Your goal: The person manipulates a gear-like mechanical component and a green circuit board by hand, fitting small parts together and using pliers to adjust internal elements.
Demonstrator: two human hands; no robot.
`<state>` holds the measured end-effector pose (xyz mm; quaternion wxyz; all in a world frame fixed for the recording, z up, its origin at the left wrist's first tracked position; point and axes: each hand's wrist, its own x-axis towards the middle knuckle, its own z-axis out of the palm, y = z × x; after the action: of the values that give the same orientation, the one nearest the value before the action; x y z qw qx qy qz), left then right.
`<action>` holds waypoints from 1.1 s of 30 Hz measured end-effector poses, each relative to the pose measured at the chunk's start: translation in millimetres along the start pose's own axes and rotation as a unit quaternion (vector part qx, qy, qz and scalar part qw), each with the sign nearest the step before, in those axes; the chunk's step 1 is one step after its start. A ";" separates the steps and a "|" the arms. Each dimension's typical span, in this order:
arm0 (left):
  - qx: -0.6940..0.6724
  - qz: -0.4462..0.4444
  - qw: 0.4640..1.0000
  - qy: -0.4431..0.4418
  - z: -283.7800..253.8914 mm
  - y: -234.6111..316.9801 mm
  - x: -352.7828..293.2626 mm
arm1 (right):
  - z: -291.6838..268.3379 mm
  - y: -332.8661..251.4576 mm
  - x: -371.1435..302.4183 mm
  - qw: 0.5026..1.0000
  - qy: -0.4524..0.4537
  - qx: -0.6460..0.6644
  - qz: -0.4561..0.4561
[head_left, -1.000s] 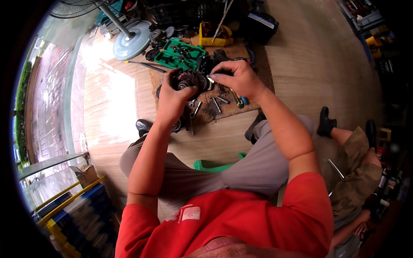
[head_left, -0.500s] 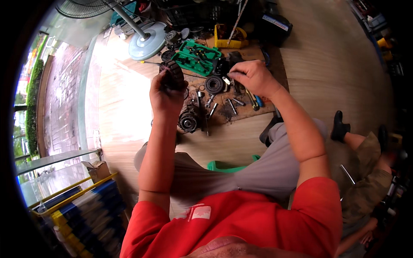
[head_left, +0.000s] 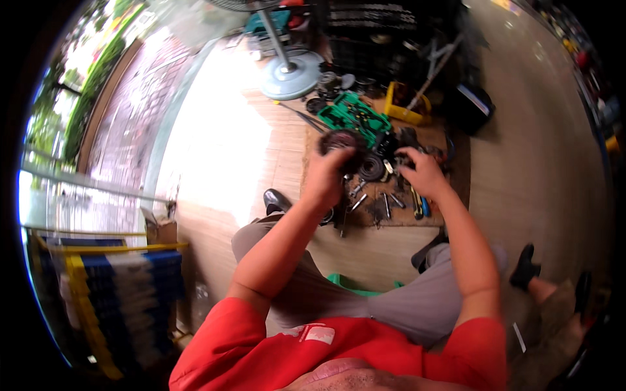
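Observation:
My left hand (head_left: 328, 174) is closed around a dark, ridged, ring-shaped part (head_left: 342, 139), its inside reddish. It is held over the cluster of parts on the brown mat (head_left: 427, 212). To the right, my right hand (head_left: 424, 174) has its thumb and fingers apart beside small dark metal parts; blur hides whether it touches any. Between the hands lies a black pulley-like wheel (head_left: 372, 167). Just beyond is an open green tool case (head_left: 355, 116). Sockets and short metal bars (head_left: 387, 205) lie nearer me, alongside pliers with yellow and blue handles (head_left: 420, 203).
A yellow bin (head_left: 407, 105) stands past the green case, with a black box (head_left: 471, 109) to its right. The round base of a fan (head_left: 291, 75) rests at the far left. A green stool (head_left: 355, 284) shows between my legs. Another person's shoe (head_left: 523, 267) is at the right.
The whole view has shifted. My left hand has brought the ring-shaped part down and right, nearer the black wheel. My right hand's fingers have gone from pinched to apart.

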<state>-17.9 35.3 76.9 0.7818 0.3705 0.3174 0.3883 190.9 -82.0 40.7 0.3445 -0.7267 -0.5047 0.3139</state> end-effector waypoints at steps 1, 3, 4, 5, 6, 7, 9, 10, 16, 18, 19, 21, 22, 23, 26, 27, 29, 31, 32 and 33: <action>0.011 0.002 1.000 -0.006 -2.7 -5.8 -0.5 | 5.8 -5.9 -1.2 0.999 -0.025 -0.019 0.009; 0.051 0.011 0.998 -0.026 -6.1 -11.7 -5.8 | 16.6 -16.7 -4.8 0.997 -0.077 -0.008 0.019; 0.054 0.003 0.998 -0.033 -9.5 -17.9 -5.5 | 21.3 -21.4 -6.5 0.994 -0.104 0.022 0.021; 0.072 -0.005 0.997 -0.038 -4.4 -15.4 -9.7 | 26.4 -15.6 -7.2 0.994 -0.102 0.029 -0.015; 0.090 -0.013 0.995 -0.044 1.6 -11.8 -15.0 | 30.7 -9.0 -6.7 0.993 -0.102 0.034 -0.057; 0.155 0.006 0.987 -0.045 2.7 -8.7 -17.1 | 34.6 -15.9 -7.7 0.986 -0.103 0.117 -0.065; 0.254 0.027 0.966 -0.044 2.0 -17.9 -12.9 | 40.3 -15.2 -8.2 0.965 -0.098 0.244 -0.025; 0.267 0.020 0.962 -0.053 4.7 -16.9 -13.5 | 42.2 -19.8 -7.7 0.955 -0.076 0.286 -0.032; 0.254 -0.040 0.965 -0.041 15.7 1.6 -24.3 | 36.6 -29.3 -8.6 0.985 0.012 0.158 -0.073; 0.215 -0.056 0.974 -0.039 11.5 -3.7 -19.7 | 38.5 -27.4 -5.7 0.985 0.052 0.079 -0.142; 0.165 -0.069 0.983 -0.043 11.3 -6.1 -17.5 | 34.5 -29.4 -7.5 0.991 0.053 0.056 -0.110; 0.096 -0.087 0.990 -0.048 9.1 -6.8 -13.8 | 32.8 -34.0 -10.6 0.994 0.078 0.029 -0.075; 0.080 -0.092 0.991 -0.049 8.9 -5.0 -13.2 | 32.7 -33.8 -11.3 0.992 0.081 0.030 -0.090; 0.065 -0.097 0.992 -0.050 8.7 -3.4 -12.7 | 32.3 -32.8 -11.9 0.991 0.084 0.032 -0.104; 0.034 -0.082 0.996 -0.028 7.8 -1.5 -11.3 | 31.9 -29.3 -12.6 0.981 0.106 0.025 -0.161; 0.030 -0.082 0.996 -0.023 6.8 -0.6 -10.3 | 31.1 -28.8 -12.6 0.981 0.106 0.033 -0.157; 0.020 -0.087 0.996 -0.015 5.5 0.1 -7.0 | 26.5 -27.7 -14.2 0.986 0.101 0.058 -0.123; 0.007 -0.074 0.997 -0.003 3.5 2.7 -4.9 | 19.9 -30.5 -15.2 0.990 0.094 0.063 -0.085; 0.000 -0.067 0.998 0.003 2.2 4.2 -3.5 | 16.2 -33.0 -15.6 0.991 0.094 0.050 -0.077; -0.016 -0.064 0.998 0.006 -0.3 5.2 -1.5 | 13.9 -33.8 -14.9 0.993 0.095 0.036 -0.068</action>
<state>-20.8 36.3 81.4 0.8088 0.3344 0.3389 0.3451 158.0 -85.1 62.1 0.4374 -0.7041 -0.5066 0.2373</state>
